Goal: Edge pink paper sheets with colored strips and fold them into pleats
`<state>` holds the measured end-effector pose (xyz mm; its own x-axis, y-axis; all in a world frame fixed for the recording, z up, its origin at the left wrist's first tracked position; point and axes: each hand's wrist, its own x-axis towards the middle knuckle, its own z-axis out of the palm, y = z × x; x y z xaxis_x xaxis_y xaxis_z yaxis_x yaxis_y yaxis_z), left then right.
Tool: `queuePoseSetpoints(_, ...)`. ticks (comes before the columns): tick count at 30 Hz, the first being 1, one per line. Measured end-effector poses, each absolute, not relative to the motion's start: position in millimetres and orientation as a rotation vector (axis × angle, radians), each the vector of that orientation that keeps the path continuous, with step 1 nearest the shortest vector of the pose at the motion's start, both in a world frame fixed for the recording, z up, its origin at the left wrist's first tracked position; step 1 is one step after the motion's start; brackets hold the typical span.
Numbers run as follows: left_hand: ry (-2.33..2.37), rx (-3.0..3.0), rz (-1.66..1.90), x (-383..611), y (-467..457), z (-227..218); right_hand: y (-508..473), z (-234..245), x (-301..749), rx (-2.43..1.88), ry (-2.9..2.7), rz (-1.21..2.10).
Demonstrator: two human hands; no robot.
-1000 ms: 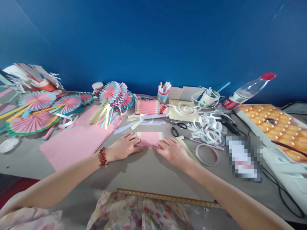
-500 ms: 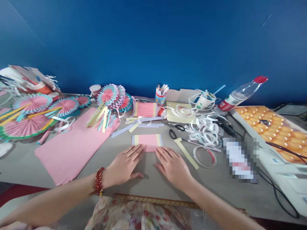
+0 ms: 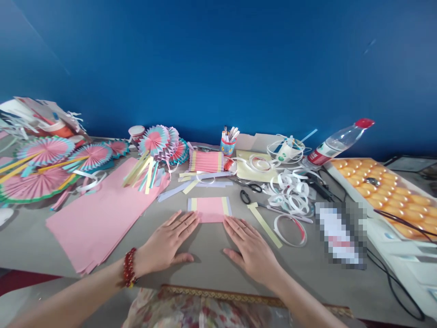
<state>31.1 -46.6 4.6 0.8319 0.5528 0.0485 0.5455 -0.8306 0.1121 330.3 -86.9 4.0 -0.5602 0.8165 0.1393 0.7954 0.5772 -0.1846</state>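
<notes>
A small pink paper rectangle (image 3: 209, 209) with yellow and lilac side strips lies flat on the grey table (image 3: 211, 255). My left hand (image 3: 167, 241), with a red bead bracelet on the wrist, rests palm down just below and left of it, fingers stretched out. My right hand (image 3: 251, 248) lies flat just below and right of it, fingers spread. Neither hand holds anything; the fingertips sit at the paper's near corners, and I cannot tell whether they touch it.
A stack of pink sheets (image 3: 102, 214) lies left. Folded paper fans (image 3: 44, 168) and fans with strips (image 3: 159, 146) crowd the back left. Scissors (image 3: 251, 191), white paper rings (image 3: 290, 191), a yellow strip (image 3: 264, 223), a pen cup (image 3: 228, 143), a bottle (image 3: 336, 141) and an orange tray (image 3: 385, 187) fill the right.
Both hands slid back toward me, off the pink rectangle, and now lie flat in front of it. The paper stays where it was.
</notes>
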Motion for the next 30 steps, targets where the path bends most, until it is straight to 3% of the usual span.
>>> queuePoseSetpoints(10,0.966,2.973,0.128,23.8,-52.5,5.1,-79.2,10.8,331.1,-1.361,-2.507,0.282)
queuePoseSetpoints(24,1.029,2.928,0.187,17.4,-55.7,2.6,-75.3,12.3,328.9,-1.356,-2.581,0.105)
queuePoseSetpoints(30,1.307,2.459,0.586,20.1,-65.7,7.4,-50.3,18.3,316.0,-1.389,-2.63,0.076)
